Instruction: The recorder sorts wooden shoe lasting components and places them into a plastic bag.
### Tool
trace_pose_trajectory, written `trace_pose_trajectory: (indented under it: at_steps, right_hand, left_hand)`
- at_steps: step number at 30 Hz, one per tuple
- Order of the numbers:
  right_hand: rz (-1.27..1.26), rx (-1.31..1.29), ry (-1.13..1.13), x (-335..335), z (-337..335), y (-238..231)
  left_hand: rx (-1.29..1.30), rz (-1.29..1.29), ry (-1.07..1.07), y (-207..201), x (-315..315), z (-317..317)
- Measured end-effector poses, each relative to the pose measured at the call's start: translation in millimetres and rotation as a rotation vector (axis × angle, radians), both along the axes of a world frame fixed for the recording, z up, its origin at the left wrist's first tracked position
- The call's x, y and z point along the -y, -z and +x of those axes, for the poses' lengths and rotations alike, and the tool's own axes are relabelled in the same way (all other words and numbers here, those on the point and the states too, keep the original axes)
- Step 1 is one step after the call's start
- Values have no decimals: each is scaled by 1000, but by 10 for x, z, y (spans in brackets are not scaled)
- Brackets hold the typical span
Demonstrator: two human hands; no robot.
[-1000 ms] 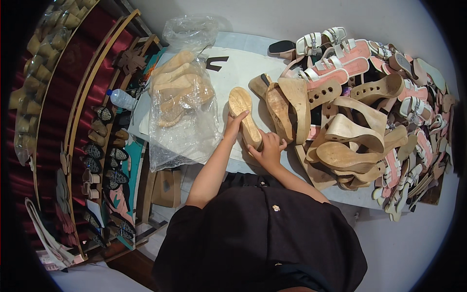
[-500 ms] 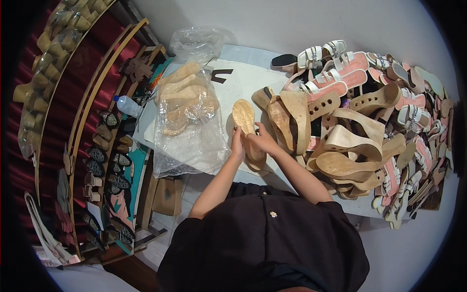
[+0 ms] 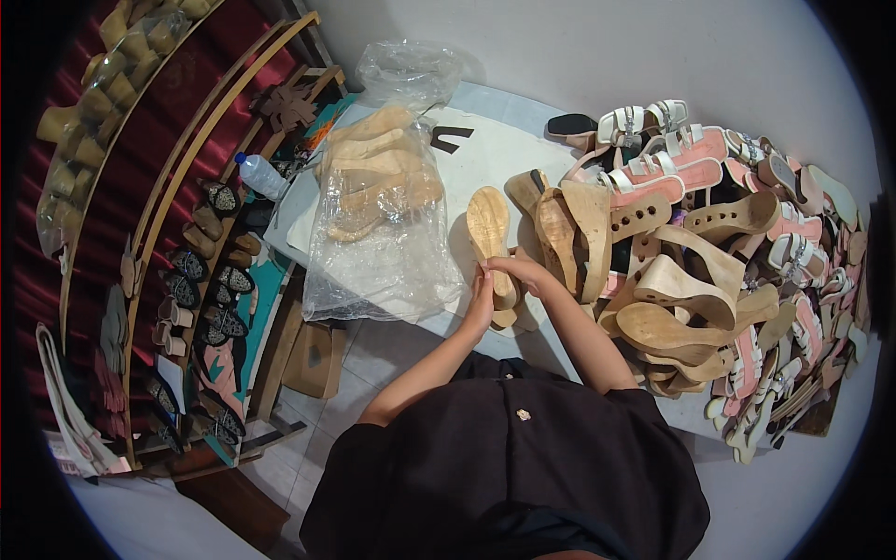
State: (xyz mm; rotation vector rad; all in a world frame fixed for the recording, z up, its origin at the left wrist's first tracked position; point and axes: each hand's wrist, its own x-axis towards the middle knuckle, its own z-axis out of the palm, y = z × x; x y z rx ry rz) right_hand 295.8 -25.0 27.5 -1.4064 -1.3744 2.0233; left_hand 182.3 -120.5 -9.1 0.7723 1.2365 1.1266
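A pale wooden wedge shoe sole [image 3: 488, 219] points away from me at the table's near edge, its rounded toe end at the far side. My left hand [image 3: 482, 297] is closed along its left side, near the heel half. Across the middle of the same sole reaches my right hand [image 3: 519, 272], its fingers wrapped round the right side. Part of the sole's heel is hidden by the hands. Just to the right, more wooden wedge soles [image 3: 555, 233] lean close together. Left of my hands lies a clear plastic bag [image 3: 383, 280] with several wooden soles [image 3: 378, 177] in it.
White and pink sandals [image 3: 658, 168] and loose wooden wedges [image 3: 672, 322] are heaped over the table's right side. At the left stands a wooden rack [image 3: 224, 154] with shoes; a water bottle [image 3: 261, 175] is beside the table. A cardboard box [image 3: 314, 359] sits below.
The whole view has shifted, so the table and its things appear farther right and lower. Both hands remain on the wooden sole, with the right fingers slightly nearer its heel end.
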Motion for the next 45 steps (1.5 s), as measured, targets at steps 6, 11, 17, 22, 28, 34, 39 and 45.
trace_pose_trajectory:
  at_steps: [6,11,17,22,28,34,39,45]
  right_hand:
    - [-87,-77,38,123,108,226]
    - [-158,-57,163,334,215,-287]
    - [60,-362,199,596,498,-519]
    - [-87,-608,469,963,509,-524]
    - [-45,-775,475,1065,-19,-794]
    - [56,-486,265,1033,-662,-1329]
    - [955,565,226,1064,-1026,-1494]
    - [744,209,338,1009,-1290,-1625]
  left_hand:
    - [-14,-2,117,-98,117,17]
    - [-9,81,186,-242,256,56]
    - [-92,288,403,-618,290,-148]
    - [-16,360,571,-1158,267,-563]
    - [-72,338,275,-1105,6,-817]
    - [401,130,240,-1019,64,-1120]
    - [484,111,88,-1071,186,-1354]
    - [440,140,40,-1147,137,-1537]
